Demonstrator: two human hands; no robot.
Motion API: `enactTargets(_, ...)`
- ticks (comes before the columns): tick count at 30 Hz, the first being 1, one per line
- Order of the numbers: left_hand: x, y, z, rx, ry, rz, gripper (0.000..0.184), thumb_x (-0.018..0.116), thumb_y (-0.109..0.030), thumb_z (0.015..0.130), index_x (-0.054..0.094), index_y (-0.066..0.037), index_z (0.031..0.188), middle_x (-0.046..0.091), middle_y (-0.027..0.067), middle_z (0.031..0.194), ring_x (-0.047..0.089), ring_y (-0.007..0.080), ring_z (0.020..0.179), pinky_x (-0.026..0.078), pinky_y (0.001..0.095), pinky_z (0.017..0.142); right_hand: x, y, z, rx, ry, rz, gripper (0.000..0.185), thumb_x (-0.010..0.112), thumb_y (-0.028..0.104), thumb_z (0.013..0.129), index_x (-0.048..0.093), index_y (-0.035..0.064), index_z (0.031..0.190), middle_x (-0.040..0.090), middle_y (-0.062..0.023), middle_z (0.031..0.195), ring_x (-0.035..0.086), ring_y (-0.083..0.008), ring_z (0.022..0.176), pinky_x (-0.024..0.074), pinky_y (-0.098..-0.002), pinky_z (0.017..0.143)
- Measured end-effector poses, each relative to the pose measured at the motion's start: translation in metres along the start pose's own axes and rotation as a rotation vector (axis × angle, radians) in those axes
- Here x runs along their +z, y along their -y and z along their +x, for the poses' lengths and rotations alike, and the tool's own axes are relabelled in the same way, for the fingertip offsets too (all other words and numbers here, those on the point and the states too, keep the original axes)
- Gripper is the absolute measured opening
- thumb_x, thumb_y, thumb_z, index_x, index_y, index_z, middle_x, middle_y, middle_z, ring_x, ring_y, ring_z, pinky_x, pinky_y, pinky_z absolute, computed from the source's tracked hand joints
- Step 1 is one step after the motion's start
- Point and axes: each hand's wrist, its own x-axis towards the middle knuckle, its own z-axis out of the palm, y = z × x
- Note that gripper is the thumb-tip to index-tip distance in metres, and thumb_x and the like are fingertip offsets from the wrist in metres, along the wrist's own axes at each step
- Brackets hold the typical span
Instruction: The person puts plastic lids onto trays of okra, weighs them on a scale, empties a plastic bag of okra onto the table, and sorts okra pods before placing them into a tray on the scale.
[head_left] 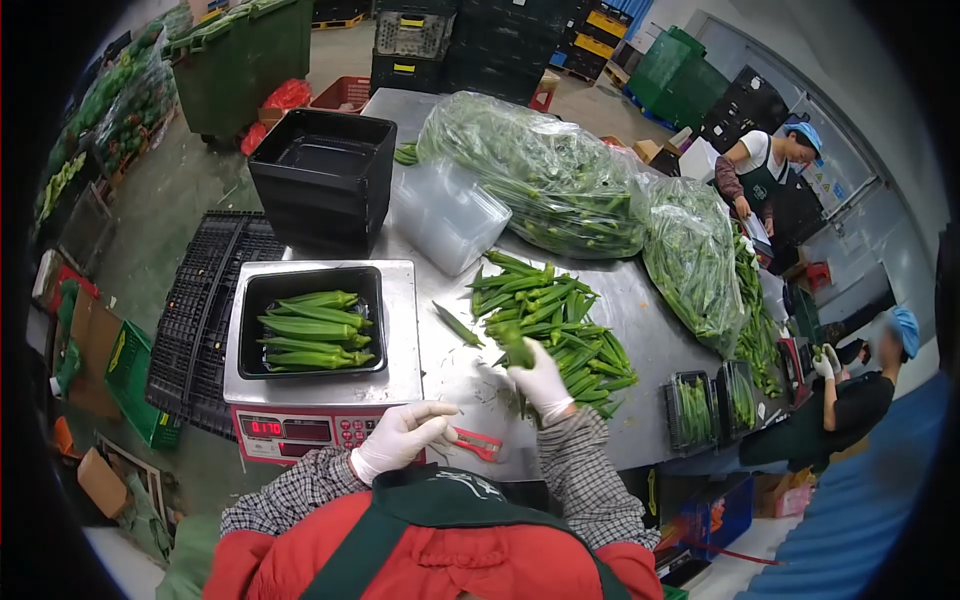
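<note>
My left hand, in a white glove, hovers by the front right corner of the scale; its fingers are half curled and apart, with nothing seen in them. A small red-handled tool lies on the table just right of it. My right hand, gloved too, grips okra, blurred by motion, at the near left side of an okra pile. How many pods it holds I cannot tell. On the scale sits a black tray with several okra pods in a row. The display reads 0.170.
Stacked black trays and clear plastic lids stand behind the scale. Big clear bags of okra fill the table's back. Packed trays sit at right. Two co-workers in blue caps work beyond the right side.
</note>
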Motion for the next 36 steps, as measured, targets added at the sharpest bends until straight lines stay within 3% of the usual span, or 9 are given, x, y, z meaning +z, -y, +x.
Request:
enactTargets(1, -0.002, -0.003, 0.003, -0.021, 0.017, 0.033, 0.033, 0.050, -0.013, 0.094, 0.049, 0.004, 0.123, 0.064, 0.0095, 0.095, 0.062, 0.0129, 0.083, 0.050, 0.0260, 0.078, -0.010, 0.016, -0.002, 0.123, 0.041, 0.196, 0.049, 0.059, 0.007, 0.076, 0.048, -0.0023, 0.123, 0.060, -0.0113, 0.104, 0.057, -0.0157, 0.094, 0.0472, -0.0256, 0.079)
enactTargets(8, 0.024, -0.016, 0.040, 0.183, -0.155, 0.151, 0.042, 0.052, -0.013, 0.092, 0.042, 0.006, 0.129, 0.060, 0.0107, 0.111, 0.057, 0.0141, 0.099, 0.046, 0.0266, 0.087, -0.003, 0.049, -0.032, 0.243, 0.460, 0.981, 0.050, 0.055, 0.007, 0.083, 0.039, -0.0051, 0.129, 0.053, -0.0189, 0.122, 0.055, -0.0272, 0.109, 0.0483, -0.0416, 0.091)
enactTargets(12, 0.022, -0.019, 0.062, -0.039, 0.015, 0.066, 0.042, 0.055, -0.016, 0.092, 0.044, 0.002, 0.128, 0.057, 0.0084, 0.114, 0.054, 0.0129, 0.103, 0.043, 0.0242, 0.089, 0.012, 0.055, -0.047, 0.238, 0.487, 0.965, 0.047, 0.056, 0.004, 0.082, 0.042, -0.0045, 0.127, 0.054, -0.0134, 0.118, 0.056, -0.0222, 0.105, 0.0478, -0.0372, 0.092)
enactTargets(17, 0.022, -0.017, 0.062, 0.097, -0.174, -0.285, 0.030, 0.052, -0.015, 0.092, 0.050, -0.002, 0.120, 0.058, 0.0089, 0.111, 0.057, 0.0177, 0.101, 0.045, 0.0341, 0.090, 0.009, 0.057, -0.054, 0.196, 0.291, 1.027, 0.049, 0.056, 0.005, 0.082, 0.040, -0.0035, 0.128, 0.055, -0.0135, 0.116, 0.057, -0.0224, 0.104, 0.0477, -0.0388, 0.092)
enactTargets(22, 0.018, -0.030, 0.050, -0.040, -0.104, -0.330, 0.023, 0.055, -0.011, 0.089, 0.051, -0.003, 0.110, 0.060, 0.0092, 0.098, 0.060, 0.0156, 0.078, 0.050, 0.0289, 0.071, -0.006, 0.054, -0.053, 0.099, 0.131, 0.820, 0.039, 0.057, 0.009, 0.088, 0.044, 0.0009, 0.123, 0.059, -0.0100, 0.105, 0.061, -0.0199, 0.088, 0.0510, -0.0351, 0.079)
enactTargets(24, 0.027, -0.032, 0.049, -0.125, -0.078, -0.307, 0.024, 0.060, -0.008, 0.085, 0.053, -0.002, 0.107, 0.060, 0.0071, 0.092, 0.059, 0.0128, 0.070, 0.049, 0.0236, 0.062, 0.003, 0.059, -0.052, 0.056, 0.076, 0.643, 0.038, 0.058, 0.010, 0.089, 0.044, -0.0008, 0.123, 0.059, -0.0098, 0.108, 0.058, -0.0173, 0.096, 0.0476, -0.0304, 0.084)
enactTargets(28, 0.044, -0.014, 0.052, 0.140, -0.093, -0.058, 0.031, 0.066, -0.008, 0.081, 0.054, -0.004, 0.109, 0.056, -0.0010, 0.082, 0.052, 0.0058, 0.066, 0.042, 0.0195, 0.057, 0.046, 0.073, -0.056, -0.058, -0.023, 0.567, 0.032, 0.054, 0.013, 0.093, 0.051, -0.0015, 0.121, 0.059, -0.0079, 0.110, 0.054, -0.0145, 0.100, 0.0432, -0.0260, 0.089)
enactTargets(34, 0.030, -0.017, 0.043, 0.043, -0.164, 0.006, 0.022, 0.065, -0.009, 0.080, 0.057, -0.001, 0.100, 0.060, 0.0020, 0.078, 0.052, 0.0072, 0.058, 0.042, 0.0196, 0.053, 0.037, 0.073, -0.057, -0.020, -0.073, 0.449, 0.025, 0.054, 0.010, 0.092, 0.054, -0.0010, 0.115, 0.058, -0.0054, 0.106, 0.053, -0.0110, 0.096, 0.0432, -0.0245, 0.085)
enactTargets(36, 0.027, -0.027, 0.041, -0.005, -0.107, -0.151, 0.014, 0.062, -0.008, 0.083, 0.057, -0.004, 0.094, 0.061, 0.0041, 0.076, 0.051, 0.0067, 0.054, 0.041, 0.0181, 0.050, 0.027, 0.076, -0.051, -0.197, -0.153, 0.428, 0.021, 0.054, 0.008, 0.091, 0.056, 0.0009, 0.110, 0.057, -0.0044, 0.101, 0.054, -0.0104, 0.093, 0.0432, -0.0231, 0.083)
